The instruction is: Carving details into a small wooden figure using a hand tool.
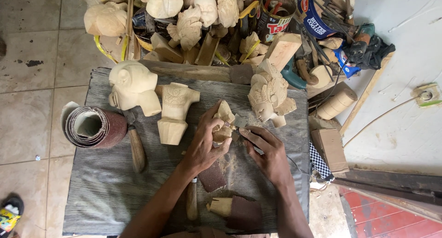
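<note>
While hands grip it, carving [223, 124] detail stays unclear — tool [241, 130] mostly hidden.

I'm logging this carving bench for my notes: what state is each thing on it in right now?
Small wooden carving: gripped in the left hand, lifted off the board.
Right hand: pinching a small piece of sandpaper against the carving.
Sandpaper roll: coiled, lying on its side.
Torso carving: lying flat.
Monkey head carving: lying untouched.
Wooden-handled tool: lying flat, unused.

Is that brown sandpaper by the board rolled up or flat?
Rolled up. The sandpaper roll lies on its side at the board's left edge, its coiled layers and hollow middle showing.
</note>
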